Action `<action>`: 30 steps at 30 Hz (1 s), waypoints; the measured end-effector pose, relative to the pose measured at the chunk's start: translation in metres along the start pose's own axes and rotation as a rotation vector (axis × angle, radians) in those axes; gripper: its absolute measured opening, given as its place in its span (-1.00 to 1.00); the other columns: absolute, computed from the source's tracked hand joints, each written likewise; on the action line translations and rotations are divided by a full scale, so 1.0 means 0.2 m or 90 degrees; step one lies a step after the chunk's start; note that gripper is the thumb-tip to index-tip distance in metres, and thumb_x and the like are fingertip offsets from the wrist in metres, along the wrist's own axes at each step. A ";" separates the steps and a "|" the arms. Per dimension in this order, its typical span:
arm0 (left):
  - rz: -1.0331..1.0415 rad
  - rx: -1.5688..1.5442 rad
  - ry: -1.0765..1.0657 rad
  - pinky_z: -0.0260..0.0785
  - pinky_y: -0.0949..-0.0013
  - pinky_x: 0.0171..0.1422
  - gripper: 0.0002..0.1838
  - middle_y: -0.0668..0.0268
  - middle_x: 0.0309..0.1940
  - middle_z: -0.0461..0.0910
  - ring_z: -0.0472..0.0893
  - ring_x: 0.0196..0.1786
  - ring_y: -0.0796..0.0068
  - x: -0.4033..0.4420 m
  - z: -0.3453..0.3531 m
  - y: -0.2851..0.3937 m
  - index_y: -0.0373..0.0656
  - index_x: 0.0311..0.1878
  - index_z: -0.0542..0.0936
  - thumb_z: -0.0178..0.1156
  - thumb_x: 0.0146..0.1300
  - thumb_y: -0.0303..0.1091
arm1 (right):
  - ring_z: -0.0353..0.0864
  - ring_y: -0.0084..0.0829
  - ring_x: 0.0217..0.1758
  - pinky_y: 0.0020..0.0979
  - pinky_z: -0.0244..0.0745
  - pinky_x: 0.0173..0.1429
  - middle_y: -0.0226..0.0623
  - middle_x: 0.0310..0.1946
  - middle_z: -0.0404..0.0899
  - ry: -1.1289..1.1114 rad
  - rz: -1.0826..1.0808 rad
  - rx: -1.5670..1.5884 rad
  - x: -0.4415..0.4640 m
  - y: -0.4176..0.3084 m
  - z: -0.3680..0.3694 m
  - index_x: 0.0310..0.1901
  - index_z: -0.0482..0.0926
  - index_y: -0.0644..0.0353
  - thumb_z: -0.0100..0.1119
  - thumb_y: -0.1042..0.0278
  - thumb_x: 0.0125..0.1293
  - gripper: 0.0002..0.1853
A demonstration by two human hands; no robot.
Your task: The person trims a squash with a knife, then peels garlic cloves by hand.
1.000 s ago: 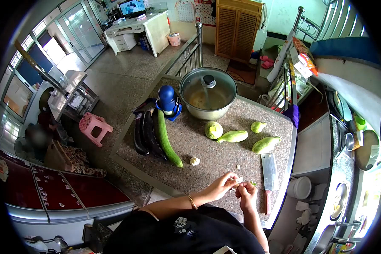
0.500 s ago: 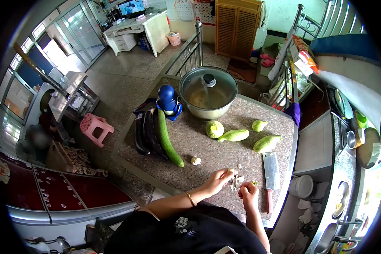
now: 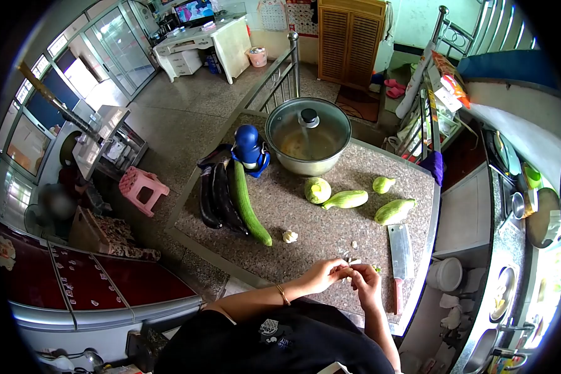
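Observation:
My left hand (image 3: 324,275) and my right hand (image 3: 366,285) meet at the fingertips over the near part of the stone-topped table (image 3: 262,218). Both are closed in a pinch on a small pale garlic clove, mostly hidden by the fingers. Scraps of garlic skin (image 3: 354,261) lie just beyond the fingertips, and a small pale piece (image 3: 354,244) sits farther out. A garlic bulb (image 3: 290,237) rests to the left of my hands. To their right lies a cleaver (image 3: 400,252), its red handle (image 3: 398,295) pointing toward me.
Several pale green squashes (image 3: 346,199) lie beyond my hands. A lidded metal pot (image 3: 308,140) stands at the far edge. Dark eggplants (image 3: 221,196), a long green gourd (image 3: 249,209) and a blue bottle-like object (image 3: 248,146) are at left. A pink stool (image 3: 143,189) stands on the floor.
My hands were apart, the left holding a small pale piece. They have come together, with the left lowered slightly and the right moved up to it.

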State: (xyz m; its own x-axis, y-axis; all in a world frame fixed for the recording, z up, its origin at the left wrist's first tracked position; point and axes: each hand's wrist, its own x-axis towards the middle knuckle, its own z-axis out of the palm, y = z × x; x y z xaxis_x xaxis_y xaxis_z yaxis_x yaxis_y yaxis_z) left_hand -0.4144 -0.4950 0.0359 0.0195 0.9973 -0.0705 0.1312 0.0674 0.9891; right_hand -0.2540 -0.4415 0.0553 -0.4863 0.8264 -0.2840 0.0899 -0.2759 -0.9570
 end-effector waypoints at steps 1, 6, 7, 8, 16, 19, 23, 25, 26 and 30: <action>0.000 0.000 0.001 0.34 0.55 -0.31 -0.83 0.34 -0.43 0.56 0.46 -0.37 0.70 0.00 0.00 0.00 -0.27 -0.14 0.49 0.14 0.24 -0.43 | 0.41 -0.69 -0.52 -0.61 0.34 -0.45 -0.37 -0.45 0.57 -0.001 0.000 0.000 0.01 0.01 0.00 -0.24 0.53 0.30 0.20 0.30 0.22 -0.78; 0.042 0.053 0.049 0.41 0.49 -0.27 -0.81 0.22 -0.39 0.61 0.56 -0.30 0.62 -0.02 -0.01 0.08 -0.29 -0.13 0.53 0.18 0.19 -0.47 | 0.45 -0.67 -0.53 -0.61 0.36 -0.48 -0.35 -0.50 0.58 0.041 0.041 -0.070 0.02 0.00 0.01 -0.28 0.55 0.33 0.24 0.36 0.18 -0.81; 0.043 0.053 0.050 0.41 0.49 -0.27 -0.81 0.22 -0.39 0.61 0.56 -0.30 0.62 -0.02 -0.02 0.08 -0.29 -0.13 0.53 0.18 0.19 -0.47 | 0.44 -0.67 -0.54 -0.61 0.36 -0.47 -0.34 -0.50 0.58 0.039 0.062 -0.076 0.02 -0.01 0.01 -0.29 0.55 0.34 0.23 0.38 0.18 -0.82; 0.044 0.053 0.054 0.41 0.49 -0.27 -0.81 0.23 -0.38 0.61 0.56 -0.30 0.62 -0.02 -0.02 0.08 -0.29 -0.13 0.53 0.18 0.19 -0.46 | 0.44 -0.67 -0.54 -0.61 0.36 -0.47 -0.34 -0.50 0.58 0.038 0.061 -0.077 0.02 -0.01 0.01 -0.29 0.55 0.34 0.23 0.38 0.18 -0.82; 0.038 -0.032 0.015 0.43 0.51 -0.22 -0.79 0.28 -0.30 0.61 0.55 -0.26 0.63 -0.01 -0.03 0.04 -0.29 -0.11 0.55 0.18 0.20 -0.43 | 0.47 -0.60 -0.53 -0.56 0.40 -0.43 -0.24 -0.49 0.59 -0.027 0.010 0.007 0.00 -0.03 -0.02 -0.35 0.52 0.37 0.11 0.46 0.25 -0.87; 0.016 -0.086 -0.005 0.44 0.52 -0.13 -0.77 0.30 -0.26 0.60 0.55 -0.20 0.63 0.00 -0.03 0.05 -0.28 -0.08 0.55 0.18 0.21 -0.40 | 0.47 -0.59 -0.52 -0.54 0.42 -0.41 -0.24 -0.48 0.59 -0.017 -0.019 0.051 -0.01 -0.02 -0.02 -0.35 0.52 0.36 0.10 0.46 0.26 -0.88; -0.081 -0.216 -0.047 0.42 0.52 -0.02 -0.73 0.33 -0.21 0.60 0.53 -0.12 0.61 0.02 -0.03 0.02 -0.28 -0.06 0.54 0.17 0.22 -0.34 | 0.48 -0.58 -0.53 -0.53 0.42 -0.41 -0.24 -0.48 0.59 0.003 -0.027 0.051 -0.01 -0.01 -0.01 -0.35 0.51 0.36 0.08 0.46 0.27 -0.87; -0.012 -0.174 -0.019 0.41 0.55 -0.25 -0.74 0.27 -0.33 0.63 0.54 -0.31 0.67 0.02 -0.02 0.01 -0.30 -0.09 0.56 0.19 0.21 -0.35 | 0.48 -0.58 -0.53 -0.53 0.42 -0.42 -0.25 -0.49 0.58 0.012 -0.022 0.058 -0.01 0.00 0.00 -0.36 0.51 0.37 0.08 0.47 0.26 -0.88; -0.013 -0.174 -0.019 0.41 0.55 -0.25 -0.74 0.27 -0.33 0.63 0.54 -0.31 0.67 0.02 -0.03 0.02 -0.30 -0.09 0.56 0.19 0.21 -0.35 | 0.48 -0.58 -0.53 -0.53 0.42 -0.42 -0.25 -0.49 0.58 0.012 -0.021 0.059 -0.01 0.01 0.00 -0.36 0.51 0.37 0.08 0.47 0.26 -0.88; 0.127 0.058 0.046 0.43 0.42 -0.25 -0.79 0.18 -0.35 0.62 0.61 -0.30 0.42 0.01 -0.06 0.14 -0.28 -0.13 0.56 0.17 0.16 -0.48 | 0.50 -0.58 -0.50 -0.55 0.44 -0.37 -0.29 -0.49 0.57 0.027 0.020 0.083 -0.01 -0.03 0.02 -0.29 0.53 0.40 0.10 0.50 0.24 -0.88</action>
State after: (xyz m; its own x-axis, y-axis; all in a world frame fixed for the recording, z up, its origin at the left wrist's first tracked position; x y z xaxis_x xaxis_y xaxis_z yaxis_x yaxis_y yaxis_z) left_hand -0.4233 -0.4909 0.0641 -0.0161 0.9904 0.1375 0.2209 -0.1306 0.9665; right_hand -0.2572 -0.4444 0.0621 -0.4476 0.8357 -0.3183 -0.0111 -0.3611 -0.9324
